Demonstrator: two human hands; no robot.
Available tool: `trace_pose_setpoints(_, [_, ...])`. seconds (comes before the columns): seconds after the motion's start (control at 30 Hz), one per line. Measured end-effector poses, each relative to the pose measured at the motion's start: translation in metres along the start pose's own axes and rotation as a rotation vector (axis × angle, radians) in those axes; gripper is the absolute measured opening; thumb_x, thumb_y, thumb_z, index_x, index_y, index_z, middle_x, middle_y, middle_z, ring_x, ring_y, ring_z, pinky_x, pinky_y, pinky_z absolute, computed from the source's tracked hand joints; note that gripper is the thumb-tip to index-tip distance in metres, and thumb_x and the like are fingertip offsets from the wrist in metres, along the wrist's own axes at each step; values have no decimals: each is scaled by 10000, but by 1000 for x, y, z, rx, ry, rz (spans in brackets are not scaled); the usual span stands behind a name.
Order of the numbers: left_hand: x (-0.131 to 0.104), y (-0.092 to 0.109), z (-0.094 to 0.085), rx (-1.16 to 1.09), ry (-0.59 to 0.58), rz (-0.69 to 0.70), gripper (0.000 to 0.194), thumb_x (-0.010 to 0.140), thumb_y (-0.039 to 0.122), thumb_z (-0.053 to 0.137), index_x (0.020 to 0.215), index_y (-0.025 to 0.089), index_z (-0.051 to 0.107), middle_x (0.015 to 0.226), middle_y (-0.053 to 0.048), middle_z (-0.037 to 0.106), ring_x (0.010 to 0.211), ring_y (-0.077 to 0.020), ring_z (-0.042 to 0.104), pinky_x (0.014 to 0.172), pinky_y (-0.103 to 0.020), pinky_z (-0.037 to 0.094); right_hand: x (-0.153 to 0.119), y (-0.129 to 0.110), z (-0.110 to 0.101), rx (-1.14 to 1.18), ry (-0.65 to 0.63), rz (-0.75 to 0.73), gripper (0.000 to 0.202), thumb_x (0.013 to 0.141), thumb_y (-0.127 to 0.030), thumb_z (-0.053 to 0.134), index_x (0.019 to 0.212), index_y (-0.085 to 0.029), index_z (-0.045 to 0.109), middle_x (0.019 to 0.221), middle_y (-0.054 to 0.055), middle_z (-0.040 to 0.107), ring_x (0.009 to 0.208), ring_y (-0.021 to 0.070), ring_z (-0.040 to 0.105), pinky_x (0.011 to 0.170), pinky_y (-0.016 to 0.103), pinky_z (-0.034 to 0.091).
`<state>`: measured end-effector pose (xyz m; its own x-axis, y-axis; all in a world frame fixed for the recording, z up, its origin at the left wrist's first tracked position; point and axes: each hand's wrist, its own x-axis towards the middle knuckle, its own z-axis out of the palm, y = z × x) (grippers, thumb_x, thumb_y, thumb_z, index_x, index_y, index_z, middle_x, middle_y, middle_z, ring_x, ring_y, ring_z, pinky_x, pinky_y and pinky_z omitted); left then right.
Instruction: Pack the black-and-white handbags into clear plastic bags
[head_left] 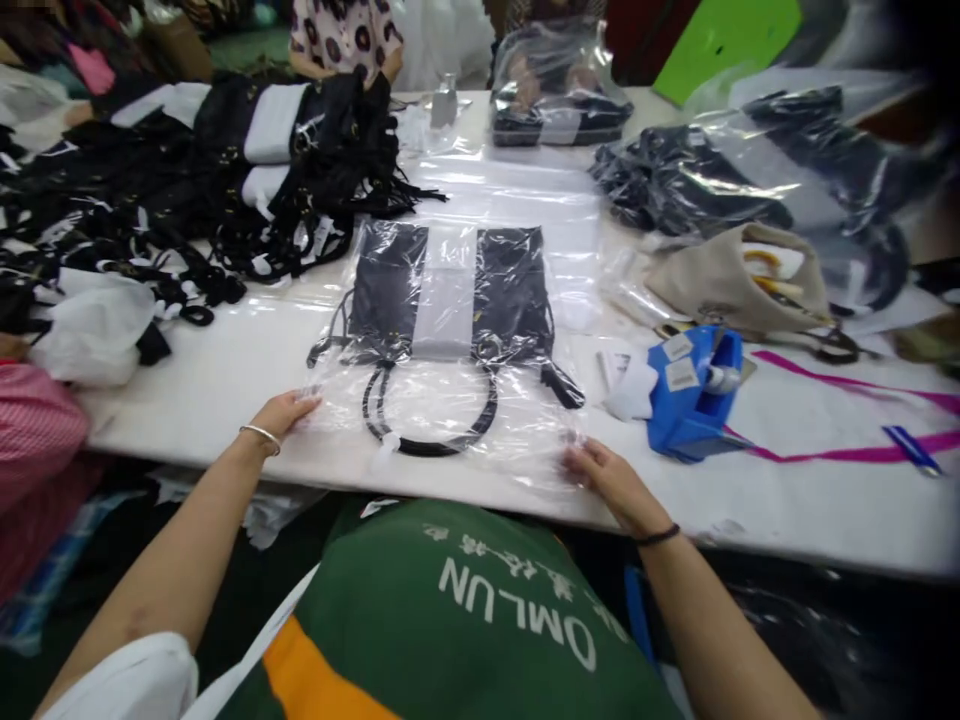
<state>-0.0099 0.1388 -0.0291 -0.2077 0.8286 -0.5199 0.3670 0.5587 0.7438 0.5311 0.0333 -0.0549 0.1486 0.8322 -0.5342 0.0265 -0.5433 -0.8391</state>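
A black bag (514, 290) with a white paper band (445, 290) round its middle lies flat inside a clear plastic sleeve (525, 420). Its round black handle (439, 447) points toward me, and a black tassel (562, 386) lies at its right. My left hand (289, 415) pinches the sleeve's near left corner, fingers closed. At the near right corner, my right hand (607, 475) has its fingers closed on the plastic too. Both hands are apart from the bag itself.
Black bags (202, 170) are heaped at the left. Clear sleeves (517, 185) lie beyond the bag. To the right are a blue holder (690, 400), a beige pouch (720, 275), pink ribbon (825, 455) and wrapped bags (750, 160). People are at the far side and left.
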Motion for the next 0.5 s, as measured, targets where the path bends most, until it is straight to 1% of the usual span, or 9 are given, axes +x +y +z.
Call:
trace_pose_setpoints(0.07, [-19,-9,-4,-121,-27,-29,770,493,599,842,1079,124,689,688,5,626,567,-113,507,498,-216,333,-15,4,-5,-94,-26,-30,430,669,-541,796,963,-228,776,948,69,750,773,198,689,626,275,589])
trace_pose_setpoints(0.13, [-34,-21,-5,-137,-12,-52,739,494,614,841,1030,122,710,634,13,601,521,-104,474,469,-215,294,-23,8,-15,-155,59,-82,397,667,-579,769,891,-253,799,1021,83,754,766,218,689,563,290,581])
trace_pose_setpoints(0.2, [-47,-33,-6,-86,-12,-71,682,528,626,821,983,126,725,627,3,610,534,-124,507,479,-228,325,-26,13,-31,-220,147,-105,390,675,-612,724,847,-271,801,976,87,758,669,225,670,499,324,561])
trace_pose_setpoints(0.27, [-59,-43,-5,84,25,-44,598,605,613,779,955,130,735,622,-15,623,576,-170,564,527,-262,404,-28,16,-46,-382,200,-85,385,670,-621,698,807,-274,791,834,89,748,577,239,641,509,381,562])
trace_pose_setpoints(0.33, [-73,-46,-2,309,190,116,538,715,578,712,1021,136,733,677,-48,662,679,-228,630,651,-330,500,-32,14,-55,-567,322,-127,391,686,-611,675,839,-267,777,786,95,730,605,273,658,615,447,585])
trace_pose_setpoints(0.4, [-85,-45,8,467,324,425,548,809,537,658,1198,152,684,944,-116,731,946,-287,671,884,-418,526,-41,3,-48,-632,469,-287,413,763,-581,635,997,-261,752,947,114,737,777,298,707,789,481,585])
trace_pose_setpoints(0.43, [-90,-45,15,512,300,597,578,833,521,655,1291,169,636,1137,-139,713,1118,-301,636,1005,-448,486,-45,-5,-37,-610,500,-396,419,813,-558,611,1093,-266,722,1056,117,725,872,293,714,866,481,570])
trace_pose_setpoints(0.47, [-92,-44,24,541,215,750,612,839,512,667,1355,191,592,1299,-144,656,1259,-301,569,1092,-464,434,-49,-14,-23,-571,477,-504,413,858,-528,593,1170,-275,688,1132,113,707,938,280,711,916,471,557])
trace_pose_setpoints(0.5, [-93,-45,33,563,77,871,622,841,502,682,1381,214,575,1398,-134,599,1348,-294,506,1141,-471,396,-53,-23,-5,-533,402,-598,390,890,-492,585,1211,-285,664,1164,104,696,974,264,708,937,455,554])
